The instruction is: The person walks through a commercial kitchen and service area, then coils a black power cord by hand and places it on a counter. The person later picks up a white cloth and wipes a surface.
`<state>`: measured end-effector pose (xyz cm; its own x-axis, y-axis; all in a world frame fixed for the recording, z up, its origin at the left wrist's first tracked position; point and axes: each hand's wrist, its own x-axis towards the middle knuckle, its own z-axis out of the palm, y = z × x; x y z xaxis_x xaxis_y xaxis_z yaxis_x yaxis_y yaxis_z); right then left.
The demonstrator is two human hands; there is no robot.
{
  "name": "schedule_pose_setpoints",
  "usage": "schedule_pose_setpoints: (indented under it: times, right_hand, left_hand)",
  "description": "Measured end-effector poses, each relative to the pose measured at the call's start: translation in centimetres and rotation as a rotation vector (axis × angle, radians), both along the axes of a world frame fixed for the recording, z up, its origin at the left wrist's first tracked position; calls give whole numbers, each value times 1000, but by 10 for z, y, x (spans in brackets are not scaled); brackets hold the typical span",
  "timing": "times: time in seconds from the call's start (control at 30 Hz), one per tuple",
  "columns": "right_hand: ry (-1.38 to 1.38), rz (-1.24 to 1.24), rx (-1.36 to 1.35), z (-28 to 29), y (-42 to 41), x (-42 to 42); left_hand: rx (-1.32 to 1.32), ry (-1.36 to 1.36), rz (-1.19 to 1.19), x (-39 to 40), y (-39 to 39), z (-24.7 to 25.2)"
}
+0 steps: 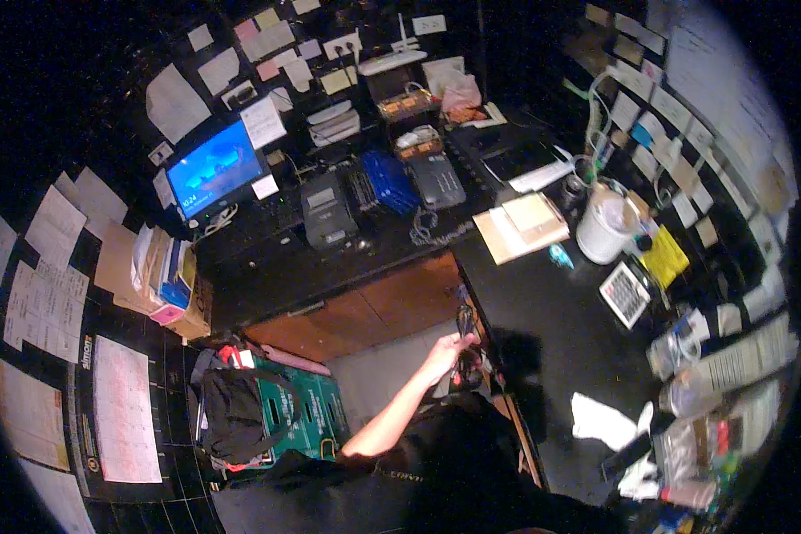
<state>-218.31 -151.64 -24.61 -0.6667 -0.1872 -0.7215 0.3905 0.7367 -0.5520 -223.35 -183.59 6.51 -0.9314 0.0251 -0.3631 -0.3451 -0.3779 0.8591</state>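
Observation:
My left hand (448, 352) reaches over the edge where the two black desks meet, its fingers closed on a thin dark item (466, 320), perhaps a bundled cable; the blur leaves its kind unsettled. Below the fingers, more dark things with small red spots (457, 378) lie by the inner side of the right desk. My right hand is not in view; a dark sleeve and clothing fill the bottom middle. Brown wooden cabinet doors (354, 317) stand beyond the hand.
Green crates (320, 407) and a black bag (233, 407) stand at lower left. A monitor (215, 170), a card terminal or small printer (327, 210) and a desk phone (438, 180) line the back desk. The right desk holds envelopes (497, 237), a white bin (601, 230), a calculator (625, 294) and crumpled paper (601, 420).

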Motion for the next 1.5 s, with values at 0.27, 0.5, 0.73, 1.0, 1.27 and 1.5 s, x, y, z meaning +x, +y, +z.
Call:
schedule_pose_setpoints:
  times: [0.27,0.5,0.73,1.0,1.27,1.5]
  right_hand:
    - [117,-188,-277,68,-118,-238]
    - [98,-311,-241,74,-151,-279]
    - [19,-546,-93,75,-145,-237]
    - [39,-747,-71,81,-147,-194]
    - [22,-798,-76,85,-163,-181]
    - [40,-867,-71,83,-165,-162]
  left_hand:
    - [-142,17,273,-154,-164,31]
    - [-236,11,388,-330,-236,65]
    - [-1168,472,328,-514,-373,172]
    - [-718,207,-212,-523,-387,176]
    - [-1680,431,194,-541,-382,23]
    - [-1911,300,-193,-614,-409,-4]
